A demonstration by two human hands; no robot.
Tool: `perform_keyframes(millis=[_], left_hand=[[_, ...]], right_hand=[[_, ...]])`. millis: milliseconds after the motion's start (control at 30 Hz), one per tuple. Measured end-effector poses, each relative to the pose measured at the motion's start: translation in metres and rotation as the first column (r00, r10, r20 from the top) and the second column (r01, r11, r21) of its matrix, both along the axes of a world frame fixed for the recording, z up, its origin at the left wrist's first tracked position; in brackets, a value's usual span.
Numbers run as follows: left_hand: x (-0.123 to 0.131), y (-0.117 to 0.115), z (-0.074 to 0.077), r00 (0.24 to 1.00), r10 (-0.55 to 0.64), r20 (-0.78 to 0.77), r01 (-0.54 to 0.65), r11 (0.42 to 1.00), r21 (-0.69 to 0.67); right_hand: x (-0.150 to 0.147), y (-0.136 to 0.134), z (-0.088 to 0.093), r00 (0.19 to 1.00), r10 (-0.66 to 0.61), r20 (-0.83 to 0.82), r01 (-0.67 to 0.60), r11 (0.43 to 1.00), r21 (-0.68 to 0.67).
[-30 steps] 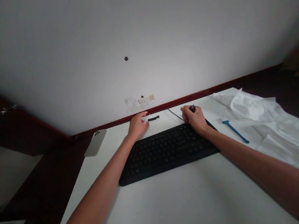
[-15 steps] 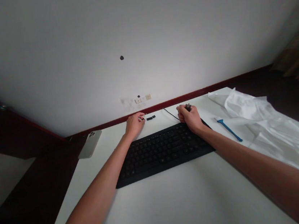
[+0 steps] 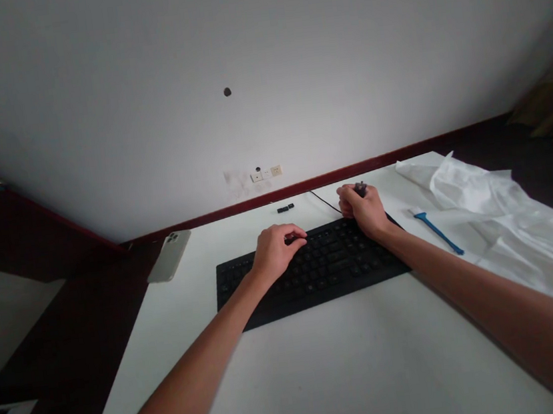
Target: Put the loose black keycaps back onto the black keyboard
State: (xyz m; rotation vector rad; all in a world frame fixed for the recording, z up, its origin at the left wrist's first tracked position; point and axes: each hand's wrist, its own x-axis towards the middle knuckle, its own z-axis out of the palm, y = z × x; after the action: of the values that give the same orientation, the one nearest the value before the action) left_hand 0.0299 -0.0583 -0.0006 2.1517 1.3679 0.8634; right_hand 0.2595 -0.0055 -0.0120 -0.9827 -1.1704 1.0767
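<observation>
A black keyboard (image 3: 316, 286) lies across the white table. Over its upper middle, my left hand (image 3: 272, 251) is closed in a pinch on a small dark keycap, mostly hidden by the fingers. At the keyboard's upper right, my right hand (image 3: 365, 209) is wrapped in a fist around a small dark tool (image 3: 361, 188); only its end pokes out above the fist, so its kind does not show. Beyond the keyboard lie loose black keycaps, a longer one (image 3: 283, 210) and a shorter one (image 3: 291, 206).
A blue brush (image 3: 438, 234) with pale bristles lies right of the keyboard, beside a crumpled white plastic sheet (image 3: 504, 212). A phone (image 3: 170, 257) rests at the table's left edge. A black cable (image 3: 325, 202) runs from behind the keyboard toward the wall.
My left hand has come from beside the loose keycaps back over the keyboard, taking a dark piece from there. My right hand keeps its grip at the keyboard's upper right. The view has shifted slightly.
</observation>
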Motion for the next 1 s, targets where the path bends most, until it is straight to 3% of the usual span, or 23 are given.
perform_keyframes(millis=[300,567,800,1000], left_hand=[[0.005,-0.003,0.000,0.987,-0.025,-0.161,0.046,0.990,0.130],[0.007,-0.008,-0.003,0.977,-0.061,-0.204,0.100,0.978,0.185],[0.011,-0.005,-0.001,0.976,0.045,-0.215,-0.018,0.992,0.122],[0.016,-0.003,0.000,0.982,0.062,-0.180,-0.045,0.994,0.097]], right_hand=[[0.002,0.002,-0.005,1.000,0.011,-0.006,-0.011,1.000,-0.003],[0.001,0.001,-0.002,1.000,0.002,-0.027,-0.002,1.000,0.003],[0.000,0.005,-0.004,1.000,-0.016,-0.004,0.016,0.999,0.045],[-0.002,0.005,-0.002,0.999,-0.035,0.001,0.035,0.998,0.048]])
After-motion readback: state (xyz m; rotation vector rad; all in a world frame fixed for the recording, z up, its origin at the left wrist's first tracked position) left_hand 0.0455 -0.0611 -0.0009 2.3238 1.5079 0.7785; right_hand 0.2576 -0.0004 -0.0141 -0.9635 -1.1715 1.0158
